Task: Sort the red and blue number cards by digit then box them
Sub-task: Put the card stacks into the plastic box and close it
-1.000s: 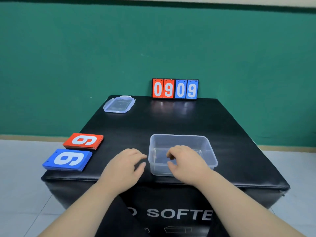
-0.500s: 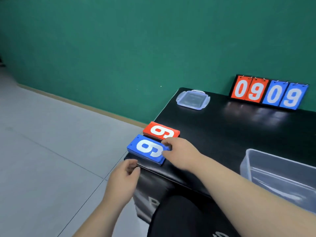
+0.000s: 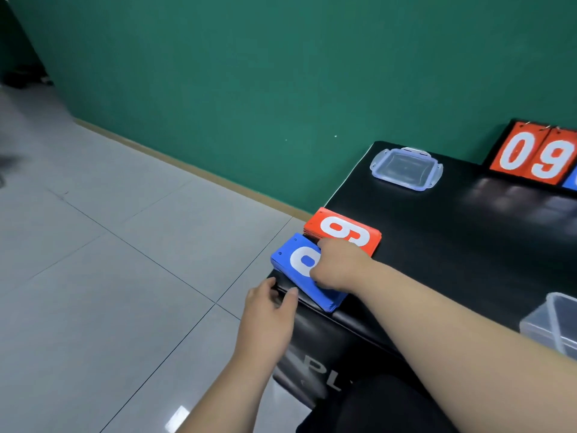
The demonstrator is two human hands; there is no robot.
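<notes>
The blue card stack (image 3: pixel 295 270) is lying at the near left corner of the bench (image 3: pixel 452 245), just beside the red stack (image 3: pixel 343 229). The right hand (image 3: pixel 340 267) is gripping it over its top and far edge. The left hand (image 3: pixel 268 320) is resting loose-fingered against the bench edge, holding nothing. The cards are probably stiff, slick and prone to fanning, so squeezing both long edges is looking safest. The scoreboard (image 3: pixel 534 154) is reading 0 9, and the bench front is showing "PL"

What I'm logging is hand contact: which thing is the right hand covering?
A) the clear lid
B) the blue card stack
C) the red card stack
B: the right hand lies over the blue card stack, fingers curled at its far edge, hiding part of its digit.
</notes>
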